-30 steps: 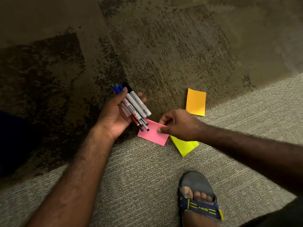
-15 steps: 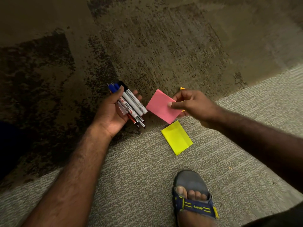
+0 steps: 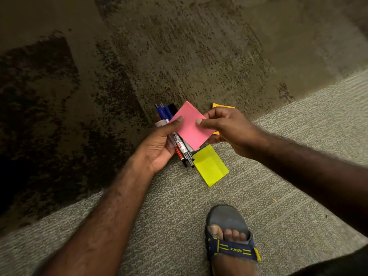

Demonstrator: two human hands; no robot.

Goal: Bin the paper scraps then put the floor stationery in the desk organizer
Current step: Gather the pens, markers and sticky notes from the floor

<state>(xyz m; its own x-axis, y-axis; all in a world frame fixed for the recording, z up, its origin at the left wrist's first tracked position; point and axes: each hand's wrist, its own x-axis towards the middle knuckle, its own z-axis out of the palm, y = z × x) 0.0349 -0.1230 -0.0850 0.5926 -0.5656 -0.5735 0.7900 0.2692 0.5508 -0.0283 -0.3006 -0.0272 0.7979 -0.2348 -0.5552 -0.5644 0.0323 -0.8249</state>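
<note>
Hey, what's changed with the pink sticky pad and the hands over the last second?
The right hand lifted the pink sticky pad off the floor and carried it left onto the pens and markers in the left hand, whose thumb now touches it. The left hand's grip on the bundle is unchanged; the yellow pad and orange pad stayed on the floor.

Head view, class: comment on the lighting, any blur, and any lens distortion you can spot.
Head view: dim, warm light, so the dark carpet at left sinks into shadow while the pink note pad and yellow note pad stay vivid; right forearm slightly soft at its edges; wide-angle stretch enlarges the forearms toward the bottom corners; no glare.
</note>
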